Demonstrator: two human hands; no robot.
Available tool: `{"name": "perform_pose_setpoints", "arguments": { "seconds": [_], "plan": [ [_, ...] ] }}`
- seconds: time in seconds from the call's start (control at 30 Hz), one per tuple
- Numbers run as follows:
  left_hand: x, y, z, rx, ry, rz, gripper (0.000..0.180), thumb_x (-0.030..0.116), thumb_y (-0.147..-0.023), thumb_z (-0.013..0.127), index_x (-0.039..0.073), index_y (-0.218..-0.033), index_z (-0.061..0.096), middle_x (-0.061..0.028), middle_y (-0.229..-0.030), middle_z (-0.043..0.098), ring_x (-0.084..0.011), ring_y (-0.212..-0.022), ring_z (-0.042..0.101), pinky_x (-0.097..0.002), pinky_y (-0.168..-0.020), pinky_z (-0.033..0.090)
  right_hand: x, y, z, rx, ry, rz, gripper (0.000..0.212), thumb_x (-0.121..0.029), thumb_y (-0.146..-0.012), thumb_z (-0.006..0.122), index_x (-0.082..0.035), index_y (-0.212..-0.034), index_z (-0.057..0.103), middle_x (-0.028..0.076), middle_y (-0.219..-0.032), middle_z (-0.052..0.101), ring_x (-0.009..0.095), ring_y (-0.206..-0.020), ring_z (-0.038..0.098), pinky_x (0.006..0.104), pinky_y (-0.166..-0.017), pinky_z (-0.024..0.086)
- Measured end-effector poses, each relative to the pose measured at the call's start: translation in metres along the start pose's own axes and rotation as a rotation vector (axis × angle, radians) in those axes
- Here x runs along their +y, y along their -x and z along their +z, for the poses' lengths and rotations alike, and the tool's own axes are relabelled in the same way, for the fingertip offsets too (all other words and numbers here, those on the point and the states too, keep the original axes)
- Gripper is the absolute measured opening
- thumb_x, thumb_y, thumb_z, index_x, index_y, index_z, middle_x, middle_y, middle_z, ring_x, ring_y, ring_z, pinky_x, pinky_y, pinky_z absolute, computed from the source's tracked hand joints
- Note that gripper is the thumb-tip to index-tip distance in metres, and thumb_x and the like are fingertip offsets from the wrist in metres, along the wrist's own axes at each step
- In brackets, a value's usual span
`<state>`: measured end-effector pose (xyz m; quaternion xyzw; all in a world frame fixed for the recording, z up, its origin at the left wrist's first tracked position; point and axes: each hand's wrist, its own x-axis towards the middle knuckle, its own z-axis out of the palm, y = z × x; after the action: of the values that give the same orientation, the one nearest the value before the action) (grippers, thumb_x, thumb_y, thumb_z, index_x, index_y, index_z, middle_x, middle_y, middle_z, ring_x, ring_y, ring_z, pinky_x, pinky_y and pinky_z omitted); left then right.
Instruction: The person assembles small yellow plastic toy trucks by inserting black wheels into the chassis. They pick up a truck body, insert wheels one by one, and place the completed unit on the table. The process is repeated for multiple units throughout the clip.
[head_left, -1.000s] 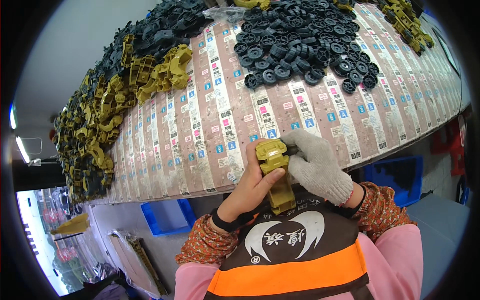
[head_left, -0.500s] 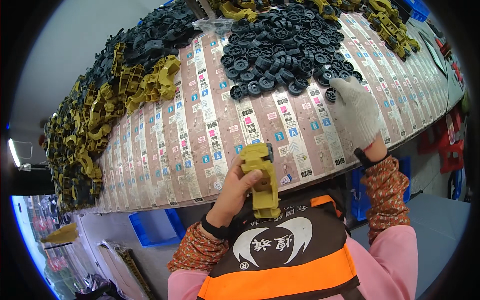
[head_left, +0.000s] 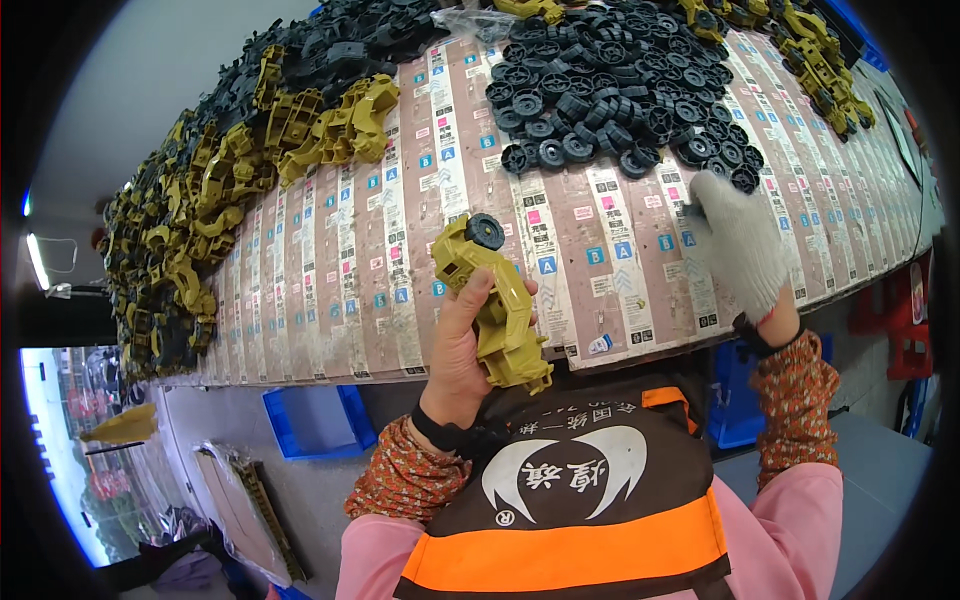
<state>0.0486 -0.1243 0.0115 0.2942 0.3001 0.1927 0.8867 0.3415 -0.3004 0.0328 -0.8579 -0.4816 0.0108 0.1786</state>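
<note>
My bare left hand [head_left: 458, 345] is wrapped round a mustard-yellow toy truck body [head_left: 512, 310], held tilted above the table's near edge. One black wheel [head_left: 487, 231] sits at the body's upper end, facing up. Over the table to the right, my right hand [head_left: 742, 240] wears a white knitted glove and has its thumb and fingers pinched together. Between its fingertips shows the dark edge of a toy wheel [head_left: 694, 207], mostly hidden by the glove. Just beyond that hand lies a heap of loose black toy wheels [head_left: 620, 85].
Yellow toy bodies [head_left: 200, 220] pile up along the table's left side, with dark plastic parts [head_left: 340, 50] behind them. More yellow bodies [head_left: 820, 70] lie at the far right. Blue crates [head_left: 318, 420] stand below the patterned tabletop [head_left: 330, 260].
My left hand has turned the truck body so its wheel faces up. My right hand has drawn back from the wheel heap with a wheel. The view has shifted slightly.
</note>
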Motion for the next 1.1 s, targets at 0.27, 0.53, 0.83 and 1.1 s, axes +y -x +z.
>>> {"name": "perform_pose_setpoints", "arguments": {
  "seconds": [0.27, 0.53, 0.83, 1.1],
  "plan": [
    [-0.008, -0.004, 0.020, 0.063, -0.090, 0.208, 0.041, 0.029, -0.101, 0.077, 0.008, -0.131, 0.056, -0.0110, -0.109, 0.071, -0.0211, -0.101, 0.074, -0.0337, -0.076, 0.064, -0.108, 0.051, 0.018, -0.228, -0.932, 0.041, 0.033, -0.005, -0.095, 0.069, -0.001, -0.127, 0.065, 0.019, -0.105, 0.075, 0.034, -0.099, 0.077, 0.0394, -0.084, 0.059],
    [-0.015, -0.003, 0.028, 0.098, -0.185, 0.349, 0.043, 0.028, -0.102, 0.077, 0.003, -0.130, 0.057, -0.0097, -0.109, 0.070, -0.0221, -0.099, 0.074, -0.0336, -0.080, 0.063, -0.129, 0.066, 0.025, -0.093, -0.902, -0.048, 0.035, -0.002, -0.094, 0.069, 0.002, -0.129, 0.064, 0.024, -0.108, 0.074, 0.043, -0.094, 0.075, 0.0441, -0.079, 0.059],
    [-0.022, 0.000, 0.027, 0.118, -0.311, 0.509, 0.041, 0.022, -0.102, 0.077, 0.003, -0.132, 0.056, -0.0096, -0.115, 0.070, -0.0236, -0.104, 0.074, -0.0363, -0.086, 0.062, -0.132, 0.076, 0.021, -0.136, -0.749, -0.093, 0.040, -0.004, -0.093, 0.067, -0.001, -0.132, 0.060, 0.024, -0.098, 0.073, 0.046, -0.081, 0.072, 0.0496, -0.069, 0.057],
    [-0.044, 0.002, 0.018, -0.049, -0.461, 0.600, 0.074, -0.005, -0.089, 0.083, 0.008, -0.147, 0.040, -0.0067, -0.126, 0.066, -0.0182, -0.115, 0.070, -0.0339, -0.097, 0.059, -0.128, 0.081, 0.033, -0.211, -0.712, -0.108, 0.042, -0.005, -0.086, 0.064, -0.003, -0.127, 0.056, 0.024, -0.081, 0.068, 0.049, -0.071, 0.068, 0.0566, -0.064, 0.053]
  ]
}}
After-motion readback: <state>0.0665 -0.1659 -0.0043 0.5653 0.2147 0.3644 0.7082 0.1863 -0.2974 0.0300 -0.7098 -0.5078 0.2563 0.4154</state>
